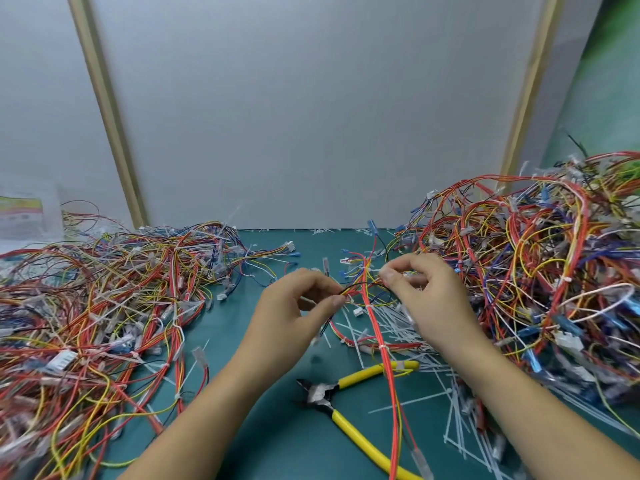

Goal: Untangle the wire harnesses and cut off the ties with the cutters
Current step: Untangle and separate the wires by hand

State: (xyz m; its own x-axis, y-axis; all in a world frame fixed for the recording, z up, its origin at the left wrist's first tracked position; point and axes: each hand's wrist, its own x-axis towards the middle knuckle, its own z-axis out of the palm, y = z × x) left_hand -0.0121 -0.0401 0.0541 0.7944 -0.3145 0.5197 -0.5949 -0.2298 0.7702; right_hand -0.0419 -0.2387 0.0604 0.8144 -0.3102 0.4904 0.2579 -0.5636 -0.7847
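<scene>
Rightward sits a tangled heap of multicoloured wires [540,265]; centrally, left hand [294,299] and right hand [426,292] each pinch a red-and-yellow wire harness [381,341], likely limp and light. Yellow-handled cutters [325,393] lie nearby; grip beside its white plastic tie [370,307].

Over a green table [277,427], the left hand [294,306] and the right hand [426,292] each pinch part of 1 wire harness [375,323] of red, yellow and black wires, held between them above the surface. Its red strands trail toward the camera across the yellow-handled cutters [343,403], which lie on the table between the forearms. Cut white ties [460,410] litter the table under the right forearm. A tangled wire pile [104,306] spreads at left; a taller pile [540,265] rises at right.
</scene>
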